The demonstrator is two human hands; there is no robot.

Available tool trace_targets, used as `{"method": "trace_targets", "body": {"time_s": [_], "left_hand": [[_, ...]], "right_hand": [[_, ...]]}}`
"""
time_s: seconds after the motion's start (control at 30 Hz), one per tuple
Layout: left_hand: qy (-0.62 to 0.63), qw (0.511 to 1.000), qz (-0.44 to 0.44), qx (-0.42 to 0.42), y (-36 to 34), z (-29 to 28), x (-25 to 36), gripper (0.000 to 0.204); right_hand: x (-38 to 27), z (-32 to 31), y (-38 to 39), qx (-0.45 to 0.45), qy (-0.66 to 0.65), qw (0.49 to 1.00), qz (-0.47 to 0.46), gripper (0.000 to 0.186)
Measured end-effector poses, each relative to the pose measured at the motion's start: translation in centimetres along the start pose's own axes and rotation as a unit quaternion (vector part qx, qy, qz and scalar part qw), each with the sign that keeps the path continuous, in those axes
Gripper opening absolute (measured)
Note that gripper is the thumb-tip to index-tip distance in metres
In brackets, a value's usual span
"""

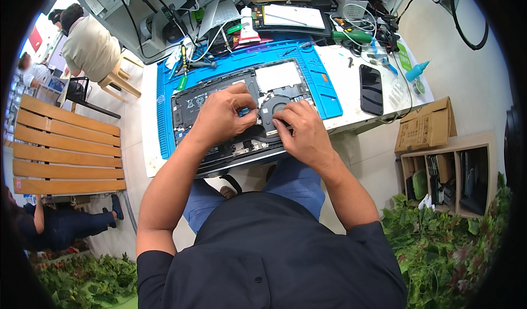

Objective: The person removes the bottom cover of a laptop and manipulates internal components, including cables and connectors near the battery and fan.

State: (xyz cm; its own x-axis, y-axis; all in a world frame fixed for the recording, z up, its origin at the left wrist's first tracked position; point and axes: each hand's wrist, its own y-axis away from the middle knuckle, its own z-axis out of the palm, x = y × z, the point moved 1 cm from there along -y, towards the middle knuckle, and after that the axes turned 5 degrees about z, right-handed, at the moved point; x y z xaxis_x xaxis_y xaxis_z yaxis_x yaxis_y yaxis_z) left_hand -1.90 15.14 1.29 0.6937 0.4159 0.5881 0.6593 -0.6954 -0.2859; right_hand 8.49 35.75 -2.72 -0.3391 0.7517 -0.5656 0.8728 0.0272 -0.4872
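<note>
An opened laptop (pixel 247 151) lies with its inner parts bared on a blue work mat (pixel 331 103). Its black battery (pixel 189 101) fills the left side, and a round cooling fan (pixel 267 111) sits right of the middle. Over the laptop's centre, just left of the fan, my left hand (pixel 228 114) is closed in a pinch; whatever is between its fingertips is too small to make out. My right hand (pixel 304 130) rests at the fan's right edge, thumb and fingers drawn together; what they grip, if anything, is hidden.
Screwdrivers (pixel 184 67), a white tube (pixel 248 28) and tangled cables crowd the table's back. A black phone (pixel 371 89) and a light-blue bottle (pixel 417 71) lie to the right. A cardboard box (pixel 422 127) tops a shelf unit (pixel 454 161); a slatted wooden bench (pixel 66 155) stands left.
</note>
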Motion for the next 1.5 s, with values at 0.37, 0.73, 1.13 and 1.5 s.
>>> {"method": "trace_targets", "body": {"time_s": [0.37,0.73,1.13,1.5], "left_hand": [[0.002,0.999,-0.012,0.034,-1.1,-1.4,-1.1,0.014],[-0.018,0.985,-0.136,-0.101,-2.1,-1.2,0.6,0.028],[-0.198,0.967,-0.009,-0.162,-3.5,0.5,0.5,0.016],[-0.168,0.97,0.046,-0.172,-4.0,0.3,-0.4,0.014]], "right_hand": [[-0.1,0.3,-0.1,0.0,0.015,1.0,-0.009,0.007],[0.8,-1.4,-1.2,0.037,0.008,0.999,0.022,0.008],[0.5,-1.8,-1.0,0.016,0.009,1.0,-0.008,0.009],[-0.6,0.6,0.2,-0.031,0.056,0.997,-0.051,0.017]]}}
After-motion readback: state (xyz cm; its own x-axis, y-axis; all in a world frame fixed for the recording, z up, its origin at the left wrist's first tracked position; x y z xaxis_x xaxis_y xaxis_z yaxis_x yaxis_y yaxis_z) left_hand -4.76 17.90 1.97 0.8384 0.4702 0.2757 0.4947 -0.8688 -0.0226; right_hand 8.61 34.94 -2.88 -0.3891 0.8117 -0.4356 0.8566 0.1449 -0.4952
